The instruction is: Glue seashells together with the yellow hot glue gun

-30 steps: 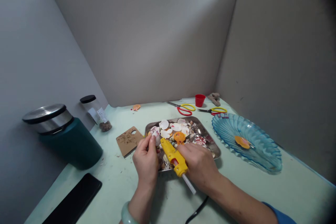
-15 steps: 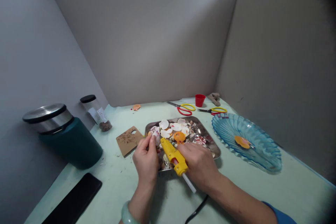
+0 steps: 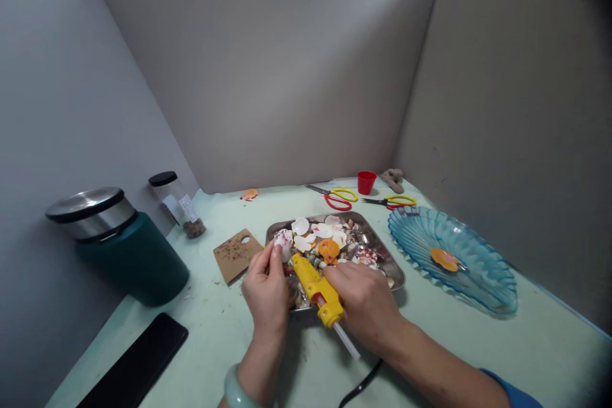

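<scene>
My right hand (image 3: 366, 303) is wrapped round a yellow glue gun (image 3: 315, 287) with a white glue stick poking out of its back. The gun's nozzle points up-left toward my left hand (image 3: 266, 290). That hand pinches a white shell with red spots (image 3: 283, 241) at the left edge of a metal tray (image 3: 394, 268) heaped with several shells. Both hands hover over the tray's near left corner.
A blue glass dish (image 3: 459, 274) with an orange shell (image 3: 444, 259) sits to the right. Two scissors (image 3: 337, 196) (image 3: 394, 202), a red cup (image 3: 366, 182), a cardboard piece (image 3: 236, 255), a teal bin (image 3: 129, 261), a jar (image 3: 176, 204) and a black phone (image 3: 138, 360) surround the tray.
Hands and glue gun stay almost in place; the view has shifted slightly, and my left fingers have closed a little more on the spotted shell.
</scene>
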Available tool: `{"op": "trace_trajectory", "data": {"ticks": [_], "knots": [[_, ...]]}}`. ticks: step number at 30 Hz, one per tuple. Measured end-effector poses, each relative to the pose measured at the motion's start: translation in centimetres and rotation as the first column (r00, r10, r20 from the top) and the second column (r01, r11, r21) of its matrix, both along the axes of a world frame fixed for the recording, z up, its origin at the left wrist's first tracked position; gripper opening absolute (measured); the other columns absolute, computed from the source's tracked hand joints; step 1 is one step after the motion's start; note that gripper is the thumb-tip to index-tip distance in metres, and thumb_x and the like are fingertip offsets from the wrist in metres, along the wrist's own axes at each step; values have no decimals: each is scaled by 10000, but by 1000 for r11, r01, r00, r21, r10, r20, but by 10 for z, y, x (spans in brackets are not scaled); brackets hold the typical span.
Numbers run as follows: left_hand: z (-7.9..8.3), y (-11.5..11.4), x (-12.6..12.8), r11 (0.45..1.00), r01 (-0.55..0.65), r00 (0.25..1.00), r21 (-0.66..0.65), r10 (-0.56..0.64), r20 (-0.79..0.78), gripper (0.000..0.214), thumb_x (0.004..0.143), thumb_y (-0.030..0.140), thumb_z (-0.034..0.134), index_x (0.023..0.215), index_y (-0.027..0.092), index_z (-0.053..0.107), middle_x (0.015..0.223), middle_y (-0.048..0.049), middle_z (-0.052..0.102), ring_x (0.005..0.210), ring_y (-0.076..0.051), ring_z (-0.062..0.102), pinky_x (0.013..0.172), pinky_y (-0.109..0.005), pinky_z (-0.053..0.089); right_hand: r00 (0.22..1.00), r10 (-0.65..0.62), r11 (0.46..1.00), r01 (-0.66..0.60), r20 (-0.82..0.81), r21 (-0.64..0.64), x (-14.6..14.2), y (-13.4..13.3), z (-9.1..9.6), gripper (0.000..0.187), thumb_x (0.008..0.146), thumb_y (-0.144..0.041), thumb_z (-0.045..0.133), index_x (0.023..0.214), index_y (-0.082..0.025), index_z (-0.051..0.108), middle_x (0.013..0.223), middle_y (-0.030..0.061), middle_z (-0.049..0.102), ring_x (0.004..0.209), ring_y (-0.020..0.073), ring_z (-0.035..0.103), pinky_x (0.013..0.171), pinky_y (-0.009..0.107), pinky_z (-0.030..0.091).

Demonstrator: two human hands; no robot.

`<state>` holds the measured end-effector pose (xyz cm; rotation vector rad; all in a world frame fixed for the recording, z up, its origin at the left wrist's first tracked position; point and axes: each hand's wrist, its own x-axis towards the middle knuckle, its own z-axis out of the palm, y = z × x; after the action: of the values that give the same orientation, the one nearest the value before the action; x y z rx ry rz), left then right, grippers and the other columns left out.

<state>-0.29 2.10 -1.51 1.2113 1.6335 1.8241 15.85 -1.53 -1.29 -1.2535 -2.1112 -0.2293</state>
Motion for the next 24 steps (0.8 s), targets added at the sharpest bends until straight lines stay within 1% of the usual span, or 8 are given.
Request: {"op": "trace_trajectory", "data": {"ticks": [3,8,12,17,24], "knots": [[0,0,0,997,41,998,-58,-38,50,431,767,481,666,1007,138,768,918,-111,748,710,-209,689,647,-332,565,1000,-6,1000,6,-11,-6,0,0,0,232,871,-309,633,685,-189,564,641,14,605,610,166,524,600,303,261],[4,-1,2,991,59,994,-117,-47,104,473,751,478,678,1056,124,751,951,-116,741,654,-199,680,577,-329,562,1000,-22,1000,22,-8,-17,0,2,-1,206,856,-289,647,694,-186,572,642,12,611,609,164,523,605,301,265],[6,-3,3,990,74,991,-120,-60,117,464,757,463,676,1068,127,750,943,-111,739,587,-167,657,542,-307,553,1000,-30,999,30,2,-21,0,2,1,197,840,-288,668,696,-187,578,646,10,616,608,164,530,604,302,267],[8,-4,3,990,77,993,-122,-65,95,432,756,439,681,1061,144,758,942,-99,742,539,-140,637,534,-294,550,999,-38,999,39,5,-6,-1,0,3,223,852,-317,657,690,-184,582,640,17,621,599,162,524,601,303,259],[9,-4,3,989,75,994,-129,-63,89,433,751,445,681,1045,138,763,934,-103,733,524,-139,630,514,-292,539,998,-56,998,56,18,-22,-1,0,1,195,841,-304,674,707,-188,592,661,18,634,616,167,540,610,306,262]]}}
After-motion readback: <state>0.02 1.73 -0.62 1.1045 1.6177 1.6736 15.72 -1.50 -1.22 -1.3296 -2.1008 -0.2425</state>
